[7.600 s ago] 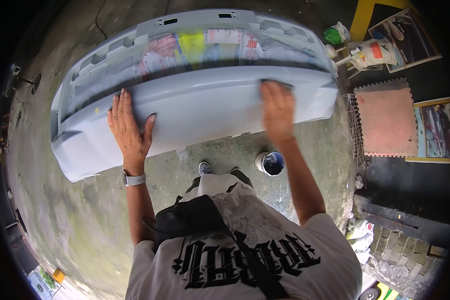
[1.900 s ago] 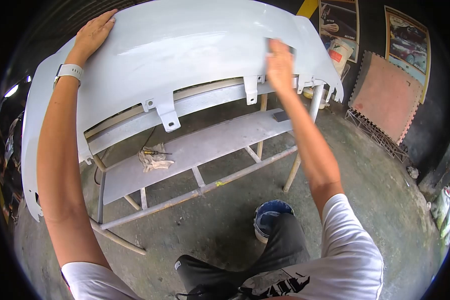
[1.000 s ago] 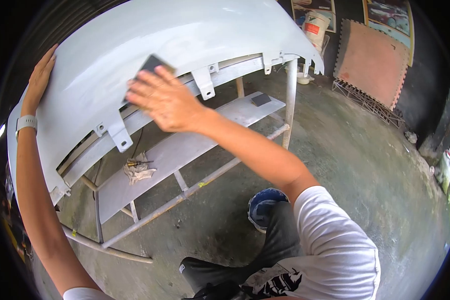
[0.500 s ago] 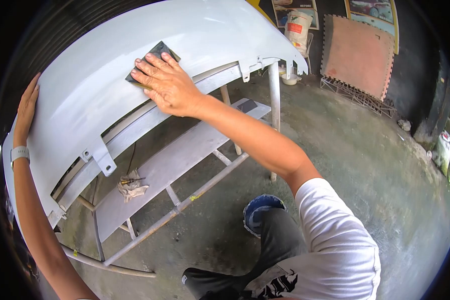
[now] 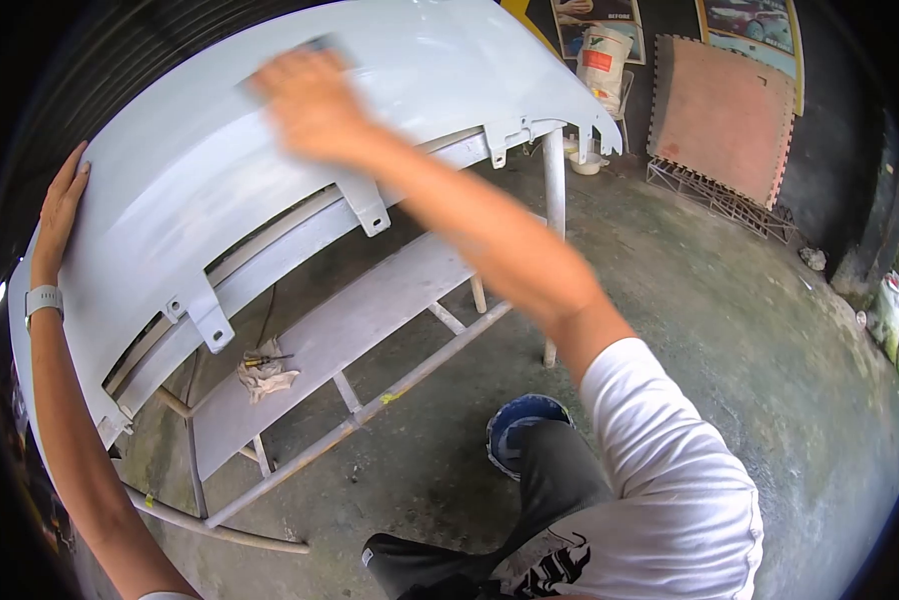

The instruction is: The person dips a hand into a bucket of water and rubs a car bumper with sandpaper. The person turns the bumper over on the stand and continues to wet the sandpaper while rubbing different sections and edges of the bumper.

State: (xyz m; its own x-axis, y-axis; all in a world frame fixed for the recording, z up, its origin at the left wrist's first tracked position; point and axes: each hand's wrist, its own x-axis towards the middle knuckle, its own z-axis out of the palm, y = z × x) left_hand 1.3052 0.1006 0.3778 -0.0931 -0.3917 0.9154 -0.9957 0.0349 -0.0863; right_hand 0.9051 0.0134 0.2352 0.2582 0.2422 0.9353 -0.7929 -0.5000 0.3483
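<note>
A large curved white panel with slots and tabs along its lower edge rests on a metal stand. Smeared by motion, my right hand presses a dark sanding pad onto the panel's upper middle; the pad shows past the fingers on both sides. My left hand lies flat along the panel's left edge, its fingers pointing up and holding nothing. A pale watch is on that wrist.
Below the panel, a shelf board carries a crumpled rag with a small tool. A blue bucket stands by my leg. Farther back are a white sack, a pinkish mat and a small bowl.
My right hand has moved up across the panel with the pad, uncovering a tab at the lower edge. My left hand stays at the panel's left edge.
</note>
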